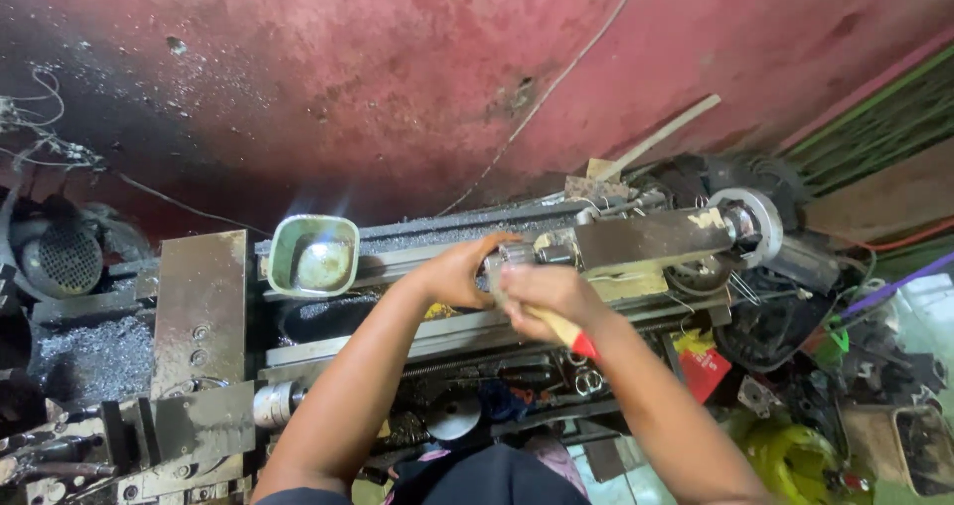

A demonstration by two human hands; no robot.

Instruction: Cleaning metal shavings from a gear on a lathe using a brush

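A grimy red wall point(397, 68) rises behind a long metal lathe point(417, 256), its bed dusted with dark shavings. A green-rimmed square bowl point(312, 254) sits near the bed's left end, and a handwheel point(752, 219) caps the right end. The left hand point(459, 269) curls around a toothed metal chuck point(517, 255) at the middle of the bed. The right hand point(545, 292), just beside it, grips a tool with a pale wooden handle point(556, 328) tipped red.

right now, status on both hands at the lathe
Left hand grips chuck at tailstock. Right hand shut on wooden-handled tool. Nothing blocking.
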